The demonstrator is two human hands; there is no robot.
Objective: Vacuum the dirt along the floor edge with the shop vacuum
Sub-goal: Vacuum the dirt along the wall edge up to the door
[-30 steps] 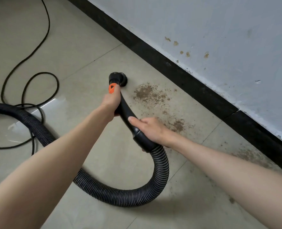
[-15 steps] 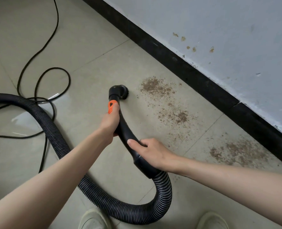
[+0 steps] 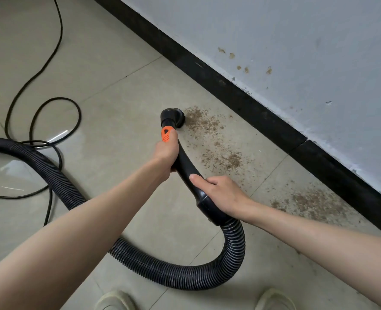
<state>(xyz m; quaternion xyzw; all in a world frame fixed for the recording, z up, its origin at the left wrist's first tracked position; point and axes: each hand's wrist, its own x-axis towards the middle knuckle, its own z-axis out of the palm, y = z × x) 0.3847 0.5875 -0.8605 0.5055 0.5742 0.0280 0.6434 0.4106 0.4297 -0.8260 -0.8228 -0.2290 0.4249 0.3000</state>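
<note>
We grip the black wand (image 3: 186, 168) with both hands: left hand (image 3: 166, 153) wrapped near the nozzle (image 3: 172, 117), right hand (image 3: 222, 195) clamped by the hose (image 3: 234, 247) cuff. Nozzle touches dirt (image 3: 201, 121) beside the baseboard (image 3: 229, 92).

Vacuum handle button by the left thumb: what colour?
Orange button, on the black handle; head view.

A black wand (image 3: 186, 166) is gripped by both hands: the left hand (image 3: 166, 151) near its orange switch (image 3: 166, 135), the right hand (image 3: 224, 194) lower, by the ribbed hose (image 3: 234, 247). Beyond the left hand, the nozzle (image 3: 172, 117) is set at the edge of a dirt patch (image 3: 201, 123). More dirt (image 3: 312, 201) is seen right of the right hand, near the black baseboard (image 3: 252, 104).
</note>
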